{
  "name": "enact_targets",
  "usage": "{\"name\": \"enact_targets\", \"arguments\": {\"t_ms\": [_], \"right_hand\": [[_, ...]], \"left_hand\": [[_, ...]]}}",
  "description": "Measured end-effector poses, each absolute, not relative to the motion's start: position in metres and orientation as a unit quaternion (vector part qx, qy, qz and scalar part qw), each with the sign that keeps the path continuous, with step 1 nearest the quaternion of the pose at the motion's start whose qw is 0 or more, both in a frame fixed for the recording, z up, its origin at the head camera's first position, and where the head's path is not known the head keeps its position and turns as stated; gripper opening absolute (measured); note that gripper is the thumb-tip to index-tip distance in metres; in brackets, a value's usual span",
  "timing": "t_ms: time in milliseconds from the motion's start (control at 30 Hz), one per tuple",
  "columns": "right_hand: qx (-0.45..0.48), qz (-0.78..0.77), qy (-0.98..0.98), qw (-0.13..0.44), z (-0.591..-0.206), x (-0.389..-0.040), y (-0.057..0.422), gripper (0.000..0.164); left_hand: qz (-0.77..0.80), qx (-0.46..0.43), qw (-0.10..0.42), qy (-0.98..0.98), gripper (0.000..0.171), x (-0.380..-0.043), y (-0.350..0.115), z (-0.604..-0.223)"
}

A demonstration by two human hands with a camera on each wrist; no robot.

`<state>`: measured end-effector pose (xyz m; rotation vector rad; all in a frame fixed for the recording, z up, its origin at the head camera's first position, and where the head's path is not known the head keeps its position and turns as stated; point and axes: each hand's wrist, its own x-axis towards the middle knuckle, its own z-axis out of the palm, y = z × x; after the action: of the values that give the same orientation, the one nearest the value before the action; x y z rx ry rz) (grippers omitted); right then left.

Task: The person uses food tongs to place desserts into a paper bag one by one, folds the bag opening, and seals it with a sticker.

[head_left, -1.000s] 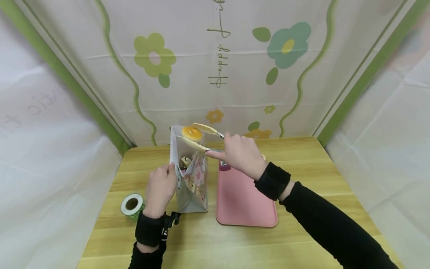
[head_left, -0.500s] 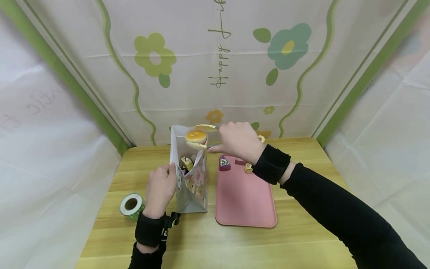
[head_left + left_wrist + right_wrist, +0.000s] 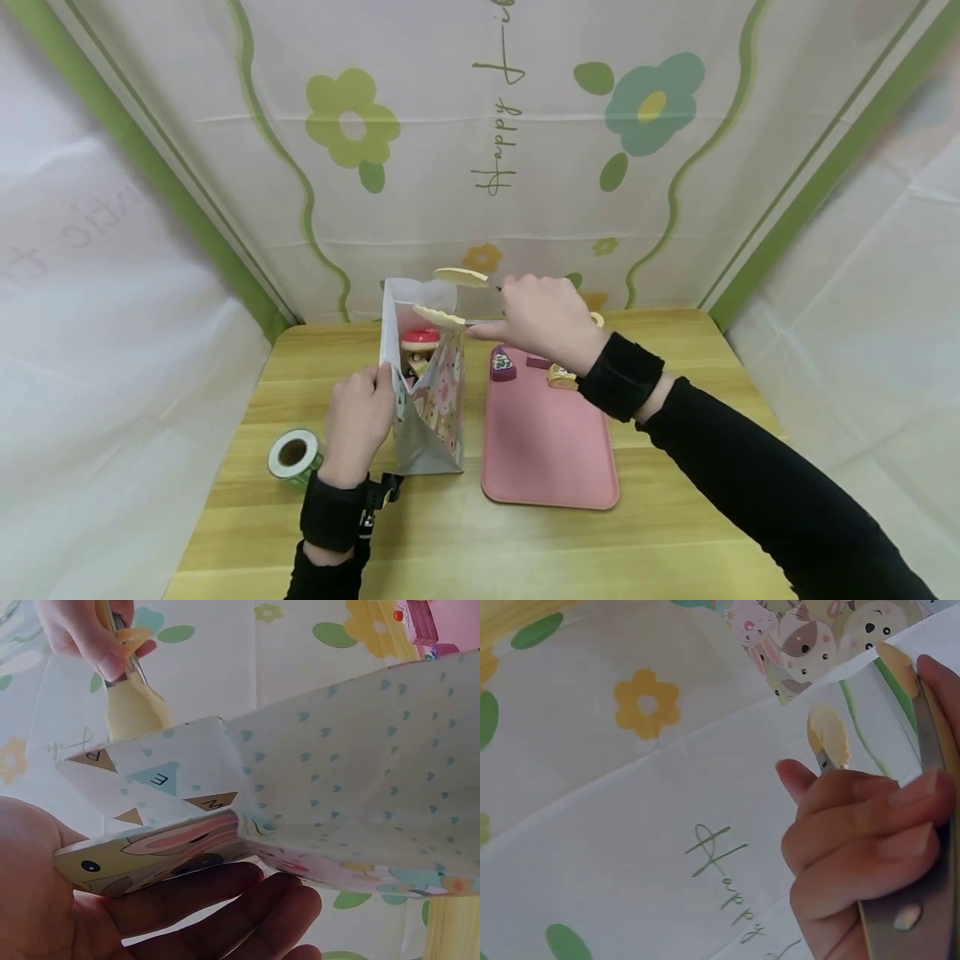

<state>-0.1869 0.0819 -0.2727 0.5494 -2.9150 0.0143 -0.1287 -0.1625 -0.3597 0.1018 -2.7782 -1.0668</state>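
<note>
My left hand point(image 3: 362, 427) grips the near left edge of a standing paper bag point(image 3: 438, 408) printed with cartoon animals. In the left wrist view, fingers point(image 3: 285, 907) lie under the bag's rim. Inside the bag's mouth a toy bun point(image 3: 420, 339) shows a red face and pale edge, above a small yellowish piece. My right hand point(image 3: 551, 321) holds metal tongs point(image 3: 450, 318) with cream tips, at the bag's upper right. The tips stand apart with nothing between them. In the right wrist view, curled fingers wrap the tongs' metal handle point(image 3: 900, 922).
A pink tray point(image 3: 551, 450) lies right of the bag. At its far end are a purple triangular piece point(image 3: 503, 364) and a yellowish toy piece point(image 3: 561, 377), partly behind the right wrist. A green-and-white label roll point(image 3: 295, 456) stands at left. A printed curtain point(image 3: 420, 200) hangs behind.
The toy bun has left the tongs and dropped into the bag, now showing its red face. The tongs' tips have spread wider. The left hand has stayed on the bag's edge.
</note>
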Motion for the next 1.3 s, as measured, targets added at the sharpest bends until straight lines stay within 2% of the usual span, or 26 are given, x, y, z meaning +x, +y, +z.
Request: {"name": "enact_targets", "arguments": {"t_ms": [267, 533, 800, 967, 1300], "right_hand": [[0.099, 0.103, -0.988, 0.055, -0.301, -0.185, 0.118, 0.09], [0.051, 0.163, -0.985, 0.027, -0.369, -0.183, 0.182, 0.091], [0.025, 0.118, -0.993, -0.011, -0.434, -0.164, 0.238, 0.092], [0.057, 0.06, -0.996, 0.012, -0.451, -0.165, 0.258, 0.089], [0.14, -0.016, -0.99, 0.018, -0.455, -0.179, 0.262, 0.072]], "left_hand": [[-0.361, 0.035, 0.081, -0.929, 0.047, -0.129, -0.163, -0.362], [-0.369, 0.032, 0.074, -0.926, 0.047, -0.13, -0.164, -0.361], [-0.358, 0.025, 0.077, -0.93, 0.048, -0.13, -0.163, -0.361], [-0.35, 0.023, 0.085, -0.933, 0.048, -0.132, -0.161, -0.361], [-0.351, 0.026, 0.084, -0.932, 0.049, -0.132, -0.159, -0.363]]}}
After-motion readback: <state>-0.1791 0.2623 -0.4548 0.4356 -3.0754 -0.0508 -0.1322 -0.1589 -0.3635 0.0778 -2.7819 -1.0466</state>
